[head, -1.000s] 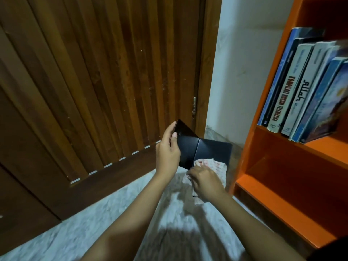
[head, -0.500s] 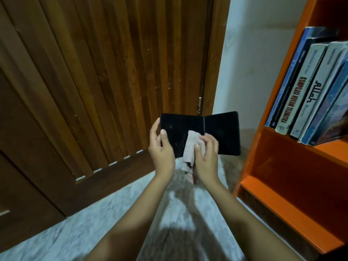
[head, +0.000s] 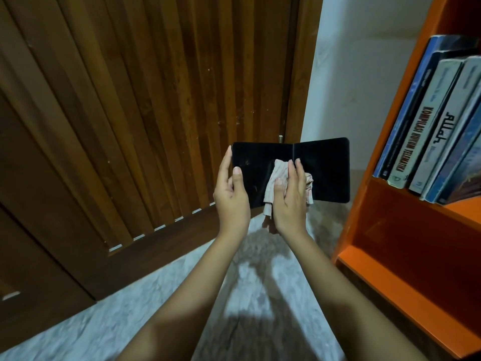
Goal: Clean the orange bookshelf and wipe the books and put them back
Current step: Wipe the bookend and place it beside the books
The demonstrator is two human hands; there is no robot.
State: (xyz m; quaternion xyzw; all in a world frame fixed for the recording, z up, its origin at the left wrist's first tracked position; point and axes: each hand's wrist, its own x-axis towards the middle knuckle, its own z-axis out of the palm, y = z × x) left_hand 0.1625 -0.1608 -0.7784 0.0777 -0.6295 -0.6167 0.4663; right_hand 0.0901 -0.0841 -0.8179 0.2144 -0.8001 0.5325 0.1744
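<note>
Head view: centre frame, an open black book (head: pixel 325 168) is being gripped by the left hand (head: pixel 231 199) and wiped with a cloth (head: pixel 269 194) under the flat right hand (head: pixel 290 199); closing and reshelving likely next.

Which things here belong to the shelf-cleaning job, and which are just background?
Job: black open book, gripped by left hand; striped cloth, pressed on it by right hand; orange bookshelf; leaning books.
Background: wooden slatted door; white wall; marble floor.
</note>
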